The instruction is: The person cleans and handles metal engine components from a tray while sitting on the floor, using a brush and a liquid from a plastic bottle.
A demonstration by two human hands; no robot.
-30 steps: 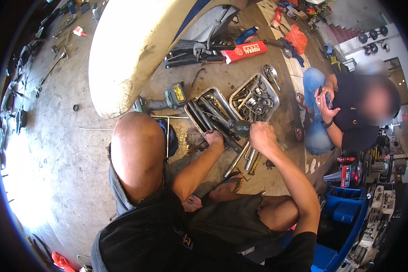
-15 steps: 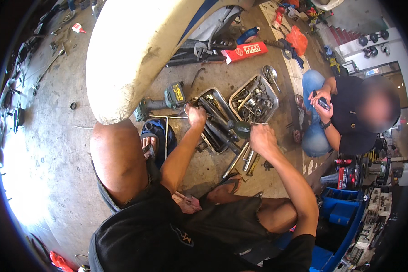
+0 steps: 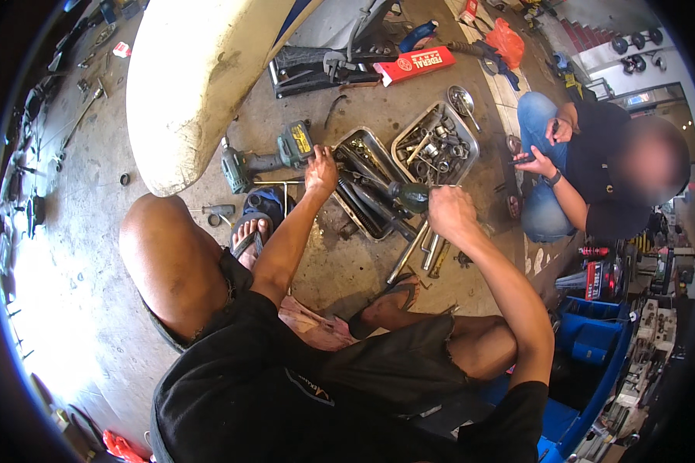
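Note:
My right hand (image 3: 450, 212) is a fist around a thin metal bar (image 3: 449, 186), whose end sticks out above the knuckles. Against its left side sits a rounded dark green part (image 3: 411, 197). My left hand (image 3: 321, 171) is closed at the left edge of a metal tray (image 3: 333, 197), beside the battery of a green cordless impact wrench (image 3: 243, 166); whatever its fingers hold is hidden. Dark tubes (image 3: 374, 202) and a black spring (image 3: 357, 207) lie slanted in this tray. Below my right hand, chrome bar tools (image 3: 409, 251) rest on the floor.
A second metal tray (image 3: 472, 158) holds several sockets, with a round metal bowl (image 3: 460, 99) behind it. A red box (image 3: 415, 65) lies farther back. A pale vehicle fender (image 3: 185, 92) overhangs the left. At right a person (image 3: 594, 170) crouches; a blue tool box (image 3: 587, 370) stands lower right.
My left hand has shifted from the tray's tubes toward the impact wrench's battery. My right hand stays in its grip. The other person's hands have come apart. The whole view has shifted slightly.

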